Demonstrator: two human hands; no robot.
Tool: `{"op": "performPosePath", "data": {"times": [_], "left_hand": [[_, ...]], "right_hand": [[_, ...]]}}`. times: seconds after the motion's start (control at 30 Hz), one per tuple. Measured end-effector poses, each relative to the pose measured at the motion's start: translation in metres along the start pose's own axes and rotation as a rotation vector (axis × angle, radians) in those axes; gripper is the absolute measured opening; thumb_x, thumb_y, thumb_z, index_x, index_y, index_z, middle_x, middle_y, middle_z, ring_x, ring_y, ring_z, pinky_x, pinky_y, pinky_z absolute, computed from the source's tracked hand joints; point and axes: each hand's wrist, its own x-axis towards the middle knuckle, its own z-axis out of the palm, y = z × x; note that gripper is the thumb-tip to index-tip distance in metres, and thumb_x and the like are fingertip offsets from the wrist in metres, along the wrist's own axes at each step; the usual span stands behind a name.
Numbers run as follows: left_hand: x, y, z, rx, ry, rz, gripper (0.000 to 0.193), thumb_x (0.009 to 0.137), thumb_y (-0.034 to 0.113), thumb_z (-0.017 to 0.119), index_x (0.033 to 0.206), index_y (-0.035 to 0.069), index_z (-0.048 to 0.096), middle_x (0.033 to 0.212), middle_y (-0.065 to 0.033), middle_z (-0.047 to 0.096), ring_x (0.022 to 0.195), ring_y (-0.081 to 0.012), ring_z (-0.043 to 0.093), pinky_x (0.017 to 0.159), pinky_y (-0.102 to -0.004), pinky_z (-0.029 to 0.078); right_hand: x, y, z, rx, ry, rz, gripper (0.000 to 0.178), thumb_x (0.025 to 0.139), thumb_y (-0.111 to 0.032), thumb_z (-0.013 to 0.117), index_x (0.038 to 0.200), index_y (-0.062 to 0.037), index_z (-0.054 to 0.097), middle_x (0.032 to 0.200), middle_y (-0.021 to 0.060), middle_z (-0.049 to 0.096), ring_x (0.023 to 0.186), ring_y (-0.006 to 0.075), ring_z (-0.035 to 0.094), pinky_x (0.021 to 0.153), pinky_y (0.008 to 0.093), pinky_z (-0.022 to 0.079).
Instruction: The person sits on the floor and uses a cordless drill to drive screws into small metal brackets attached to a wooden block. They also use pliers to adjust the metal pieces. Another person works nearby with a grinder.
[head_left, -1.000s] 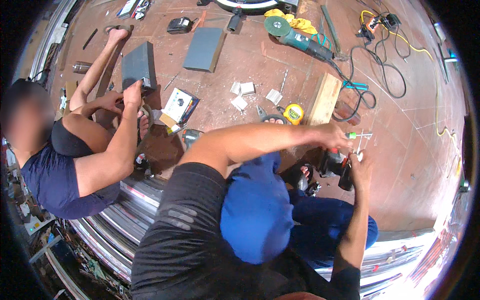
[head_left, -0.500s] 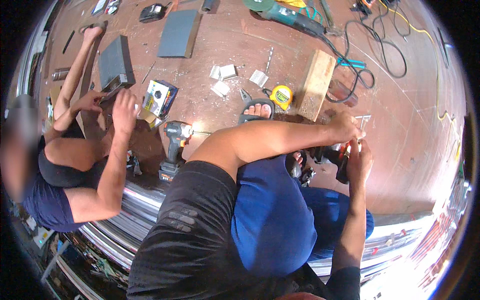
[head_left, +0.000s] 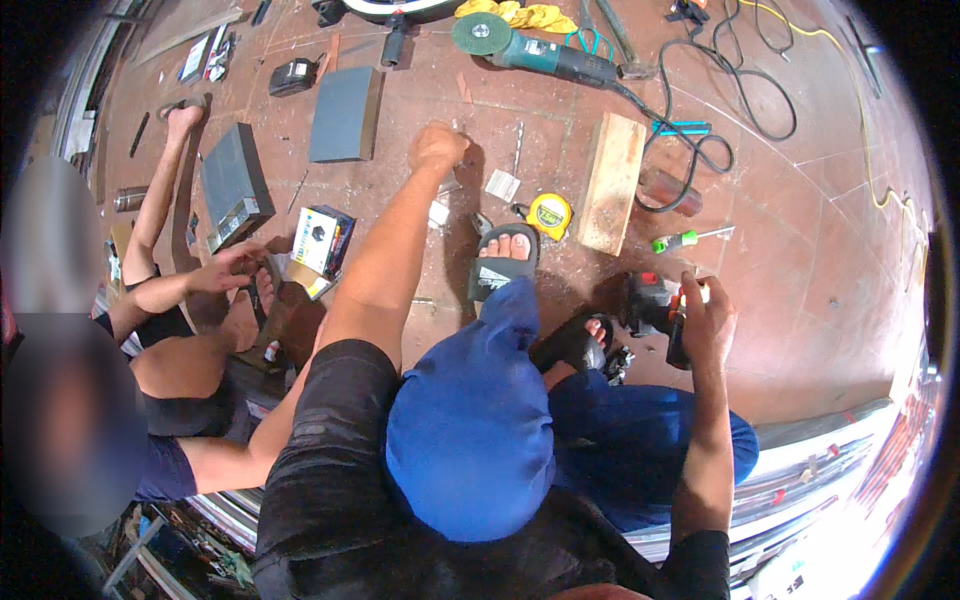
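My left hand (head_left: 438, 148) is stretched far forward over the floor, its fingers closed. Something small and pale shows at its fingertips, too little to name. Just below and beside it lie small silvery metal pieces (head_left: 502, 185) and a drill bit (head_left: 519, 146). On the right, my right hand (head_left: 710, 325) is wrapped around a cordless drill (head_left: 678, 335), dark with orange parts. A black and red part (head_left: 650, 292) is beside it, partly hidden. Beyond that hand, a green-handled screwdriver (head_left: 676, 241) lies on the floor.
A yellow tape measure (head_left: 550, 215) and a wooden block (head_left: 612, 185) lie ahead of my sandalled foot (head_left: 507, 250). An angle grinder (head_left: 540, 52) with its cord is farther off. Left are grey metal blocks (head_left: 342, 115), a small box (head_left: 318, 240) and a co-worker's hand (head_left: 235, 270).
My left hand has left the right hand's side and swung far left and forward to the metal pieces. The screwdriver now shows whole. The co-worker's arms have shifted; my arm covers the driver's place.
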Motion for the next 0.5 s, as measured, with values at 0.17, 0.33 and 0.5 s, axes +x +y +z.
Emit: {"op": "performPosePath", "data": {"times": [0.17,0.33,0.5], "left_hand": [[-0.028,0.053,0.002,0.023,-0.038,0.138,0.049,0.087,0.052,0.073,0.109,0.007,0.078,0.116,-0.0202,0.074,0.111,-0.0370,0.071,0.095,-0.0472,0.056],[-0.041,0.075,0.038,0.166,-0.149,0.256,0.052,0.085,0.052,0.073,0.105,0.005,0.078,0.104,-0.0217,0.076,0.099,-0.0378,0.074,0.088,-0.0471,0.058],[-0.056,0.110,0.025,-0.707,-0.367,0.276,0.028,0.092,0.028,0.071,0.099,0.001,0.072,0.088,-0.0141,0.075,0.073,-0.0253,0.074,0.066,-0.0382,0.060]], "right_hand": [[0.001,0.001,0.002,0.028,-0.038,0.098,0.034,0.095,-0.036,0.066,0.101,-0.0030,0.072,0.082,0.0263,0.071,0.078,0.0424,0.072,0.070,0.0496,0.054],[0.000,-0.002,0.002,0.042,-0.013,0.080,0.032,0.095,-0.035,0.067,0.103,-0.0042,0.073,0.081,0.0246,0.071,0.078,0.0408,0.072,0.070,0.0496,0.054],[-0.004,-0.004,-0.003,-0.053,-0.048,0.005,0.035,0.094,-0.041,0.067,0.108,-0.0091,0.073,0.090,0.0269,0.071,0.090,0.0433,0.071,0.078,0.0487,0.054]]}}
